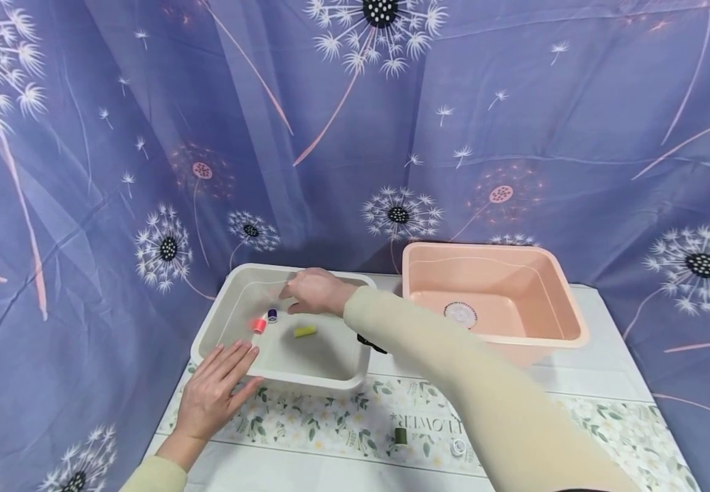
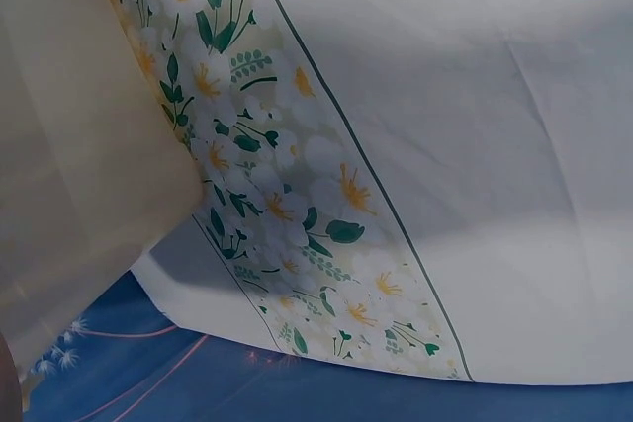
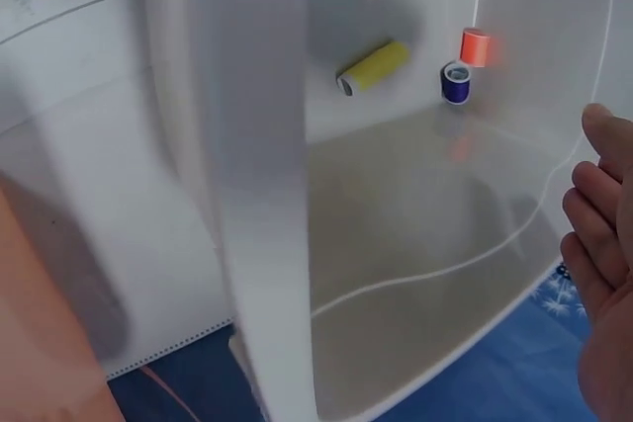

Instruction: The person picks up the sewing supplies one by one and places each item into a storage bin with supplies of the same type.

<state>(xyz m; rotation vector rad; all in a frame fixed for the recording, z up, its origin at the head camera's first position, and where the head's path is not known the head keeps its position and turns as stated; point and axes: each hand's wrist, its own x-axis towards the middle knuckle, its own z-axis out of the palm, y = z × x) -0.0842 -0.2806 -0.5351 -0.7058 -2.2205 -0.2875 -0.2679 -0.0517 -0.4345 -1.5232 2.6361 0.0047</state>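
Note:
My left hand (image 1: 214, 393) lies with straight fingers over the near left rim of a pale grey basin (image 1: 330, 384). Above the basin's far side is my right hand (image 1: 314, 292), its fingers loosely bent. In the right wrist view that hand (image 3: 608, 234) shows at the right edge, with nothing visible between thumb and fingers. Inside the basin, a bright red thread spool (image 1: 259, 326) sits beside a dark blue spool (image 1: 272, 316). A yellow spool (image 3: 374, 68) lies on its side nearby. The left wrist view has only cloth and a pale sleeve (image 2: 79, 145).
To the right stands a peach basin (image 1: 551, 301) with a round white patterned piece (image 1: 460, 314) on its floor. An olive green spool (image 1: 400, 436) and a white spool (image 1: 458, 447) are on the flowered tablecloth (image 1: 330, 427) in front. A blue dandelion curtain (image 1: 355, 137) hangs behind.

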